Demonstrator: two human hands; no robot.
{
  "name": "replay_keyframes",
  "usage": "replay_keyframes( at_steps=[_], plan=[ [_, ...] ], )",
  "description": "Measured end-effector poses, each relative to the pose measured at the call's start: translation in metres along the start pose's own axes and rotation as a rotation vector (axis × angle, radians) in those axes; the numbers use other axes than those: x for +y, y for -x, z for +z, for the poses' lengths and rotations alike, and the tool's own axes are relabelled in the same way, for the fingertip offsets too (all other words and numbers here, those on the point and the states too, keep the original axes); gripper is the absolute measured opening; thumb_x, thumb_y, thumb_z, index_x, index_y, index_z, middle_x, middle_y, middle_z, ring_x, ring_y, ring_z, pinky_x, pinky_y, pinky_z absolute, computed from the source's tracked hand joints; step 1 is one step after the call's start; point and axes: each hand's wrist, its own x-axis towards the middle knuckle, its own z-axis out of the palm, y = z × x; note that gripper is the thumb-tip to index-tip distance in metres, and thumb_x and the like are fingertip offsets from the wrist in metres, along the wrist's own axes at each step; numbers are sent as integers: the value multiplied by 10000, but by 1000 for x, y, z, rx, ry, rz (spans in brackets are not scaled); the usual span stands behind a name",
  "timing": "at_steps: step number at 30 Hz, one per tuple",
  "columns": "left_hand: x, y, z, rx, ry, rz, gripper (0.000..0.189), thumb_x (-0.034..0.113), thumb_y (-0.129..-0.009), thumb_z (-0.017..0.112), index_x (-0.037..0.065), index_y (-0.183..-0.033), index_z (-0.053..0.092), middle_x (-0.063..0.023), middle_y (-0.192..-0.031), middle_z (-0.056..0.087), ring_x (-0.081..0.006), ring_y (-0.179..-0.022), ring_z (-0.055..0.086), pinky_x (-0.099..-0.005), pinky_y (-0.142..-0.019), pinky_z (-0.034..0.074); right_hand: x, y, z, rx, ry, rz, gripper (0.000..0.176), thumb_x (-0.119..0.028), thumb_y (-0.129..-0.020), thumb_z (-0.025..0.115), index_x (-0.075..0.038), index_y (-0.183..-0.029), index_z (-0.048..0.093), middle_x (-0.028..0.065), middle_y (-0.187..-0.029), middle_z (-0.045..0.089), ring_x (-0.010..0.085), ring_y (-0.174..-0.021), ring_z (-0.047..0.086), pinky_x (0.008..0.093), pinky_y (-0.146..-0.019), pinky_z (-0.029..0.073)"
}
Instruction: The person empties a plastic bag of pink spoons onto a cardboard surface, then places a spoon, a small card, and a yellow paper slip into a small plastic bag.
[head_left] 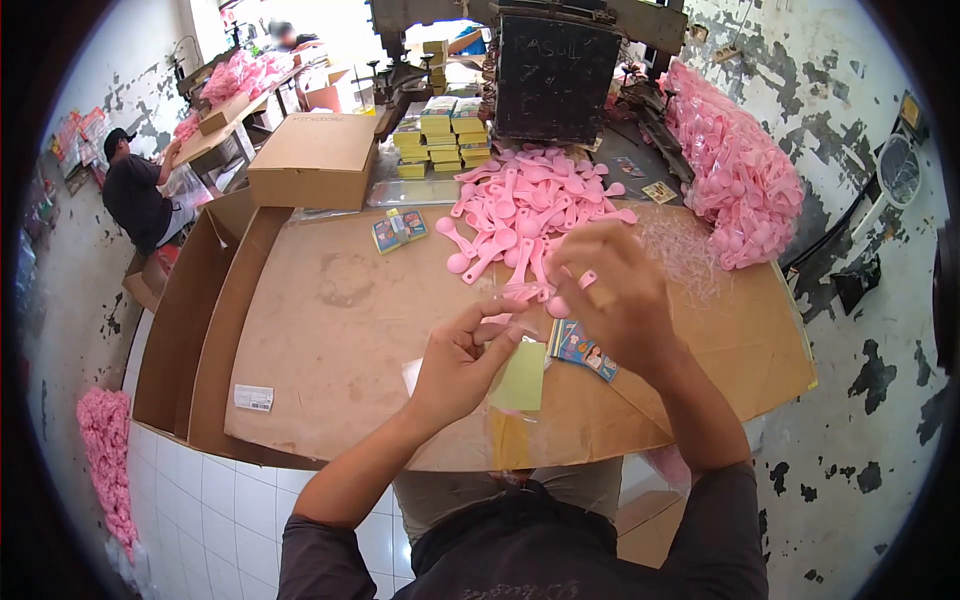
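Observation:
My left hand (462,362) is closed, thumb and forefinger pinching the top of a clear plastic bag. Inside that bag a yellow-green card (518,377) shows, hanging over the near part of the cardboard-topped table. To its right, my right hand (622,300) is curled and slightly blurred, with a pink scoop spoon (559,306) at its thumb and fingers. Just beyond both hands spreads a heap of pink scoop spoons (530,200). A stack of blue printed cards (582,350) lies under my right wrist.
A banded card bundle (400,230) sits on the cardboard table top (320,340). Behind it are yellow-edged card stacks (440,130) and a closed carton (315,160). Clear bags (685,255) and bagged pink spoons (735,175) lie right. A person (140,190) works at far left.

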Motion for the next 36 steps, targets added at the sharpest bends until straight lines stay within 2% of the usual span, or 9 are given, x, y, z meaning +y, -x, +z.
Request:
replay_keyframes(
  at_steps=[5, 13, 16, 21, 23, 24, 29, 33, 36],
  plan=[
    [-1, 5, 8, 75, -130, 98, 430, 115, -1001, 668, 2, -1392, 530, -58, -949, 787, -12, -654, 609, -204, -546, 432, -17, 7, 11, -79, 261, -212, 223, -91, -787, 754, -51, -998, 691, 59, -999, 639, 243, -985, 636, 382, -842, 476],
    [13, 4, 13, -1, -638, 187, 603, 100, -924, 717, -28, -1459, 470, -168, -879, 756, -253, -579, 665, -333, -560, 502, 1, 16, 29, -142, 557, -316, 193, -176, -775, 684, -44, -904, 630, 67, -924, 583, 232, -920, 594, 361, -781, 448],
    [25, -2, 9, -73, -680, 139, 559, 96, -946, 694, -17, -1457, 498, -158, -895, 765, -225, -595, 671, -326, -576, 508, 21, 10, 20, -60, 492, -141, 136, -154, -807, 662, -47, -872, 608, 80, -893, 560, 246, -889, 579, 357, -760, 451],
    [11, -20, -17, -96, -122, -91, 377, 96, -1021, 640, -15, -1379, 597, -94, -1025, 777, -80, -867, 688, -254, -702, 534, 77, 16, -66, -296, -814, 825, 82, -127, -966, 591, -55, -943, 558, 50, -808, 538, 130, -729, 544, 307, -655, 444],
    [2, -26, -28, -73, -104, -56, 343, 90, -1026, 629, -43, -1342, 614, -106, -1050, 774, -87, -925, 697, -241, -761, 546, 133, 46, -104, -272, -875, 819, 105, -93, -947, 586, -35, -1032, 564, 90, -893, 568, 187, -821, 566, 344, -740, 454],
    [-2, -28, -32, -61, -92, -40, 328, 86, -1028, 624, -57, -1324, 623, -112, -1063, 773, -90, -954, 702, -235, -791, 553, 167, 64, -119, -237, -821, 805, 148, -75, -937, 583, -25, -1076, 567, 109, -935, 583, 216, -868, 576, 362, -783, 459],
    [-1, -33, -36, -65, 7, -161, 313, 126, -1047, 617, -73, -1286, 648, -109, -1095, 765, -101, -982, 704, -243, -840, 559, 233, 150, -129, -157, 775, 401, 408, 11, -890, 570, 26, -1298, 582, 208, -1148, 660, 359, -1098, 631, 453, -996, 483],
    [-7, -38, -33, -83, -17, -155, 300, 178, -1058, 619, -36, -1255, 692, -70, -1069, 762, -92, -932, 696, -255, -819, 557, 165, 101, -99, -66, 718, 366, 430, -11, -907, 595, -15, -1336, 619, 172, -1166, 686, 312, -1099, 658, 421, -959, 503],
    [-8, -40, -25, -85, 6, -173, 279, 196, -1058, 623, -5, -1222, 724, -42, -1050, 757, -78, -904, 682, -257, -801, 553, 107, 69, -43, -256, -142, 597, 381, -153, -954, 687, -81, -1326, 657, 50, -1058, 714, 156, -1008, 678, 318, -849, 522]
  ],
)
